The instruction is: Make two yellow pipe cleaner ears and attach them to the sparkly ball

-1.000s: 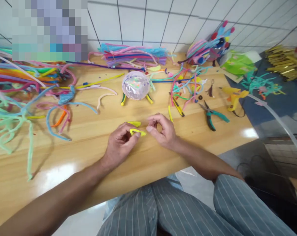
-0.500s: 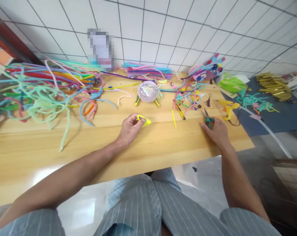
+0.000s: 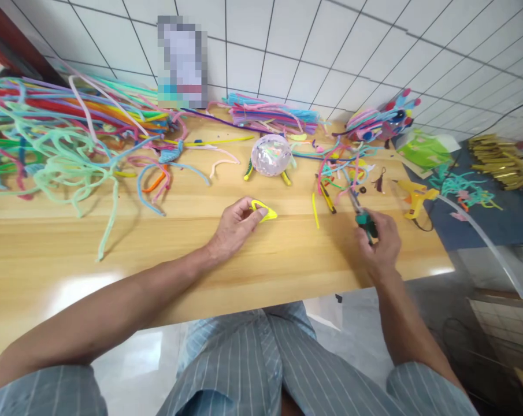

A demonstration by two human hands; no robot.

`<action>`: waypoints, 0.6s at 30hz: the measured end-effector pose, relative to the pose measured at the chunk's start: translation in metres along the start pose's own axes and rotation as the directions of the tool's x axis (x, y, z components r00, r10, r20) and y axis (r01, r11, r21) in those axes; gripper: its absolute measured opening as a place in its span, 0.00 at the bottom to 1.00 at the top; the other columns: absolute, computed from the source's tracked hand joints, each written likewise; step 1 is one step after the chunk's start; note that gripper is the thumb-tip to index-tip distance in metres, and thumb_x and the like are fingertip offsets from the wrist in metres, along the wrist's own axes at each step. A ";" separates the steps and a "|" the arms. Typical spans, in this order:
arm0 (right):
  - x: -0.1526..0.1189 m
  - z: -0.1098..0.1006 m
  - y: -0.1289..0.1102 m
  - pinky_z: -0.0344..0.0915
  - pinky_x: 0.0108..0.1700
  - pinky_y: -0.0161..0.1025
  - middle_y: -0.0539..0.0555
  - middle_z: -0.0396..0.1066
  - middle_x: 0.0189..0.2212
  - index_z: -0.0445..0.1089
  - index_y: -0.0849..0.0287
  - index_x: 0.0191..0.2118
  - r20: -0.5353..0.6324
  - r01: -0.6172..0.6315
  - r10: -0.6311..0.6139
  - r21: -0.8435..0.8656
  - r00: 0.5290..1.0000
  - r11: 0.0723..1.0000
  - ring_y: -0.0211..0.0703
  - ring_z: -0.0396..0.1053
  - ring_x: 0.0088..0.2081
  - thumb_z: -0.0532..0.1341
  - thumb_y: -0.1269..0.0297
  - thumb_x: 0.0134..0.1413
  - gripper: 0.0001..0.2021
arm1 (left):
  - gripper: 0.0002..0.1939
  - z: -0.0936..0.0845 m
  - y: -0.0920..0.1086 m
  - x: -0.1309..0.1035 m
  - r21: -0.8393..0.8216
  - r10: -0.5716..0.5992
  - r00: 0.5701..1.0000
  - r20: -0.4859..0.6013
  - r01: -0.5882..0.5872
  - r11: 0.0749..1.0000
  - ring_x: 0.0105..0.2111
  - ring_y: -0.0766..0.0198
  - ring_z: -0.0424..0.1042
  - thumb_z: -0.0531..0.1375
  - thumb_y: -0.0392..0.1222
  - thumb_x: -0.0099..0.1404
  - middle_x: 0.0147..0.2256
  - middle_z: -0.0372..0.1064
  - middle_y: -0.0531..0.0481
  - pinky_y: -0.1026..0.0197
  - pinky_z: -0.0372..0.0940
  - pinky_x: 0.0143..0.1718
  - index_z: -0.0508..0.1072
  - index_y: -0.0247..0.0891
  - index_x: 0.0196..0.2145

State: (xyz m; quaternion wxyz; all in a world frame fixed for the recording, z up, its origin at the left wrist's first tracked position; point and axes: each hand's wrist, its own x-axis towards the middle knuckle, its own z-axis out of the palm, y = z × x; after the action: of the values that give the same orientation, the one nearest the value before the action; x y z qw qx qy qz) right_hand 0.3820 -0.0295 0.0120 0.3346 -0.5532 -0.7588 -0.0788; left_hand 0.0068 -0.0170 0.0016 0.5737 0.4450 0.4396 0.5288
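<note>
Between thumb and fingers, my left hand [image 3: 237, 226] pinches a yellow pipe cleaner [image 3: 267, 212] bent into a small pointed loop. My right hand [image 3: 383, 242] is closed around the green handles of a pair of pliers [image 3: 365, 222], whose metal jaws point away from me, lifted a little over the table. Beyond my left hand sits a clear, shiny ball [image 3: 270, 155] with yellow and dark legs below it. A short straight yellow pipe cleaner piece [image 3: 315, 211] and a yellow-black utility knife [image 3: 329, 195] lie between my hands.
On the wooden table [image 3: 166, 277], a big tangle of pipe cleaners [image 3: 79, 156] spreads at the left. A pipe cleaner bundle [image 3: 272, 115] lies along the tiled wall. At right are a yellow glue gun [image 3: 415, 197], a green packet [image 3: 426, 151] and gold strips [image 3: 497, 159].
My right hand has raised the pliers from the tabletop, turning them so the jaws point forward. My left hand keeps its pinch on the yellow loop. The head view has shifted slightly.
</note>
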 end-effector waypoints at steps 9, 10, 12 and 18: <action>0.072 0.052 -0.090 0.80 0.48 0.49 0.59 0.82 0.49 0.74 0.50 0.61 0.164 0.333 -0.453 0.474 0.876 0.815 0.53 0.82 0.46 0.69 0.64 0.63 0.21 | 0.23 -0.001 0.000 0.003 -0.056 0.002 1.000 -0.026 -0.003 0.998 0.21 0.71 0.61 0.77 0.59 0.59 0.24 0.66 0.58 0.67 0.59 0.23 0.77 0.37 0.33; 0.074 0.056 -0.087 0.80 0.48 0.49 0.59 0.82 0.49 0.74 0.51 0.61 0.164 0.338 -0.463 0.486 0.871 0.806 0.53 0.82 0.47 0.69 0.65 0.63 0.21 | 0.23 -0.001 0.000 0.003 -0.062 -0.005 1.000 -0.030 0.004 0.998 0.21 0.71 0.61 0.77 0.59 0.58 0.24 0.66 0.58 0.67 0.59 0.23 0.77 0.37 0.33; 0.077 0.060 -0.079 0.80 0.48 0.49 0.60 0.82 0.48 0.75 0.51 0.60 0.169 0.333 -0.462 0.490 0.870 0.806 0.53 0.82 0.47 0.69 0.65 0.63 0.21 | 0.24 -0.001 0.001 0.004 -0.074 -0.017 0.999 -0.037 0.015 0.997 0.21 0.71 0.61 0.78 0.59 0.58 0.24 0.66 0.58 0.67 0.59 0.23 0.77 0.37 0.33; 0.072 0.061 -0.061 0.80 0.49 0.49 0.60 0.82 0.50 0.75 0.51 0.60 0.231 0.283 -0.430 0.479 0.873 0.831 0.53 0.82 0.48 0.68 0.61 0.64 0.20 | 0.21 -0.001 0.003 0.003 -0.091 -0.028 0.998 -0.055 0.023 0.996 0.23 0.71 0.63 0.78 0.56 0.59 0.26 0.70 0.55 0.67 0.61 0.24 0.78 0.37 0.34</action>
State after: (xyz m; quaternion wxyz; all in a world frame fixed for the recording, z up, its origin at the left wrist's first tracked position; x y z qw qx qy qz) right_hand 0.2896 0.0343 0.0238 0.2959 -0.3171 -0.8927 0.1221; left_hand 0.0054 -0.0137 0.0046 0.5875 0.3979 0.4368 0.5530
